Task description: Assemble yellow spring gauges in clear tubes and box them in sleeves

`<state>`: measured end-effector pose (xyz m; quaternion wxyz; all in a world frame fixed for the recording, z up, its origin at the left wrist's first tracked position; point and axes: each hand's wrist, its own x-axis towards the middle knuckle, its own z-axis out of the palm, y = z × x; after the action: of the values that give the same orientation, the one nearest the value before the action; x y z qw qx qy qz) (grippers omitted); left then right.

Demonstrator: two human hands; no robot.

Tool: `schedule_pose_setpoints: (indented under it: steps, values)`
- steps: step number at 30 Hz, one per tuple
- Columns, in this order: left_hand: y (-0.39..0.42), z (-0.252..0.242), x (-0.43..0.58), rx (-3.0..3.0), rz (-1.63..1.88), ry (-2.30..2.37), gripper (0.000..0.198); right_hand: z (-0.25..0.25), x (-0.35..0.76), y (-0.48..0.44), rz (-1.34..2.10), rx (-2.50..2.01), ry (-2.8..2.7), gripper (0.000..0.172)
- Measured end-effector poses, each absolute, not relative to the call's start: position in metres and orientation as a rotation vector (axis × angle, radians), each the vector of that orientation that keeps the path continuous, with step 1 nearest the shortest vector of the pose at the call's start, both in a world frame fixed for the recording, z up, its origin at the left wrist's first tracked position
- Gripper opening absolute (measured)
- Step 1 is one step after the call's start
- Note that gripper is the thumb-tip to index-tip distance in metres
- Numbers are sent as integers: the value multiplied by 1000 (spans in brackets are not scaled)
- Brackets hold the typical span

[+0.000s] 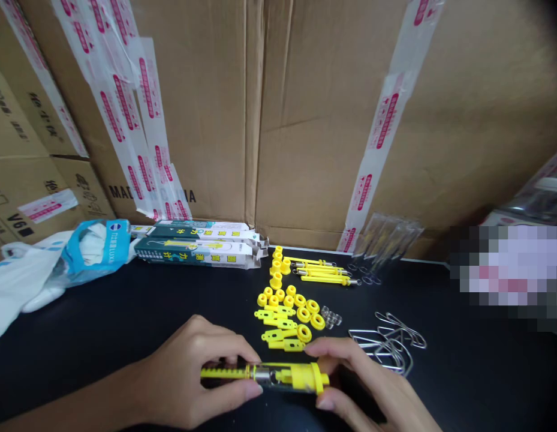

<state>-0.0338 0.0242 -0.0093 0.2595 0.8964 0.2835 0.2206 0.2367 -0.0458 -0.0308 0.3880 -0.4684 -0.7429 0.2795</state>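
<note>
Both hands hold one small yellow device with a clear barrel [278, 375] low over the black table [125, 312]. My left hand [197, 375] pinches its thin yellow scale end between thumb and fingers. My right hand [368, 390] grips the wide yellow cap end. Just beyond the hands lie loose yellow rings and flat yellow clips [289, 312], small metal springs [331, 316] and a pile of bent wire hooks [388, 345]. Farther back lie assembled yellow rods [321, 271].
Printed cartons [197, 243] lie along the back edge beside clear plastic sleeves [386, 240]. A blue-and-white packet and a white bag [57, 261] sit at the left. Taped cardboard boxes [305, 114] wall off the back. A blurred patch [512, 270] is at the right.
</note>
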Motion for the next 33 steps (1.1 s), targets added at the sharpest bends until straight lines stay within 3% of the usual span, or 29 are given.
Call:
schedule_pose_setpoints:
  steps: [6, 15, 20, 26, 33]
  values:
    - [23, -8, -32, 2450, 629, 753, 13, -21, 237, -41, 536, -1147, -1959, 5]
    - [25, -7, -31, 2215, 486, 872, 26, -23, 236, -42, 528, -1227, -1964, 6]
    - [29, -7, -28, 2040, 411, 929, 30, -27, 236, -40, 502, -1237, -1977, 21]
    - [31, -3, -26, 1994, 383, 960, 30, -32, 239, -38, 447, -1176, -1985, 26]
    - [33, 0, -27, 1842, 316, 920, 35, -27, 237, -37, 399, -1187, -2019, 14]
